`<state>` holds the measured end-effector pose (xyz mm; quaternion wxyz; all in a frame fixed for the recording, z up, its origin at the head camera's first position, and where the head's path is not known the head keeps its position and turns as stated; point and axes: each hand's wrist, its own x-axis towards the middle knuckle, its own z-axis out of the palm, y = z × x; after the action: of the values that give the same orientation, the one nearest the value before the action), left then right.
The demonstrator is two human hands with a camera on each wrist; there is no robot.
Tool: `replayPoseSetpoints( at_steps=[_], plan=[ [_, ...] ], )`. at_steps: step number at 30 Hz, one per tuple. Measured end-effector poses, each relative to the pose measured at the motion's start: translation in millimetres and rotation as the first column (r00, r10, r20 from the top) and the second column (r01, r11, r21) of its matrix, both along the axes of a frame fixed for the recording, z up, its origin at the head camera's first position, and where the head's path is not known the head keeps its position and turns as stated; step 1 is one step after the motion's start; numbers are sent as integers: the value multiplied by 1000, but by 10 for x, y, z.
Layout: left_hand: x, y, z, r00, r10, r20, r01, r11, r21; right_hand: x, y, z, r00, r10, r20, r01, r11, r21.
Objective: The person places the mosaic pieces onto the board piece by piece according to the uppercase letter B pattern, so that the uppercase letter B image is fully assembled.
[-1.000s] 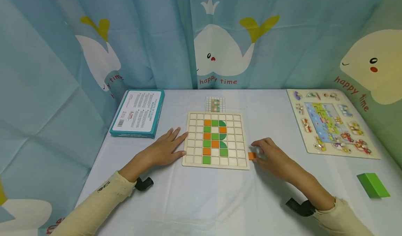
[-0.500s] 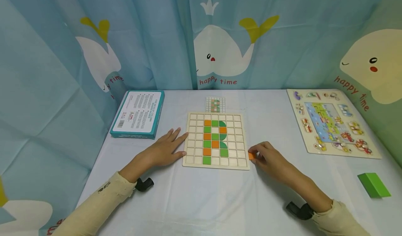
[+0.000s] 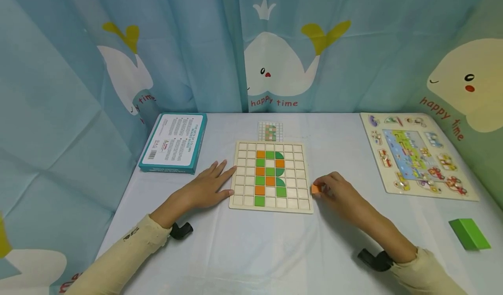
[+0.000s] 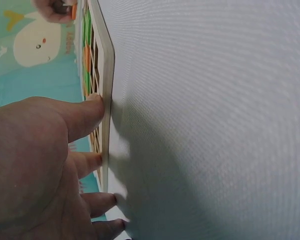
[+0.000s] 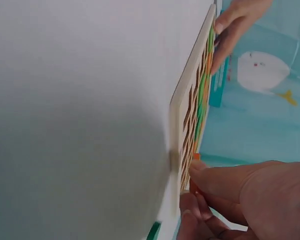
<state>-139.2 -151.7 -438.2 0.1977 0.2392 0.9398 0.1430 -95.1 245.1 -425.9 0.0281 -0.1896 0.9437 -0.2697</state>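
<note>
A square wooden grid board (image 3: pixel 293 182) lies mid-table with green and orange tiles set in its cells, some of the green ones rounded. My left hand (image 3: pixel 208 185) lies flat at its left edge, fingers spread; in the left wrist view the thumb (image 4: pixel 92 112) touches the rim. Just off the board's right edge, my right hand (image 3: pixel 342 197) pinches a small orange square tile (image 3: pixel 316 189) between thumb and fingers. In the right wrist view this tile (image 5: pixel 196 157) shows partly behind the thumb.
A small pattern card (image 3: pixel 277 127) lies behind the board. At back left is a teal-edged box (image 3: pixel 173 140); at right lie a picture puzzle board (image 3: pixel 402 155) and a green block (image 3: pixel 469 234). A green curved piece (image 5: pixel 154 231) shows near my right hand.
My right fingers have closed on the orange tile and raised it slightly at the board's right edge; its face now tilts up. The left hand has stayed in place.
</note>
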Motion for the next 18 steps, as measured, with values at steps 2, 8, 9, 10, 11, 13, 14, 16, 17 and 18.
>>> replayPoseSetpoints(
  at_steps=[2,8,9,10,11,13,14,16,17,18],
  plan=[
    [3,0,-1,1000,-1,-5,1,1000,-2,-16,-80,3,1000,16,-14,-17,1000,-14],
    [0,10,6,1000,4,1,-4,1000,-6,-16,-404,-40,994,100,-45,-101,994,-36],
    [0,11,6,1000,4,2,-4,1000,-6,-9,-455,-52,993,111,-47,-113,993,-35],
    [1,10,4,1000,4,1,-4,1000,-7,-3,-504,-62,992,122,-41,-124,992,-40],
    [2,9,3,1000,4,0,-4,1000,-7,6,-549,-73,990,136,-42,-138,989,-46],
    [0,10,0,1000,4,0,-4,1000,-10,22,-634,-102,986,160,-51,-162,986,-47],
    [0,9,0,1000,4,0,-4,1000,-10,30,-675,-116,984,167,-57,-169,985,-44],
    [-2,9,-1,1000,3,1,-3,1000,-13,43,-751,-142,981,180,-73,-183,982,-39],
    [-3,8,1,1000,4,3,-4,1000,-16,50,-787,-154,979,184,-86,-188,982,-33],
    [-3,8,4,1000,4,5,-3,1000,-17,54,-822,-163,977,188,-102,-191,981,-26]
  ],
)
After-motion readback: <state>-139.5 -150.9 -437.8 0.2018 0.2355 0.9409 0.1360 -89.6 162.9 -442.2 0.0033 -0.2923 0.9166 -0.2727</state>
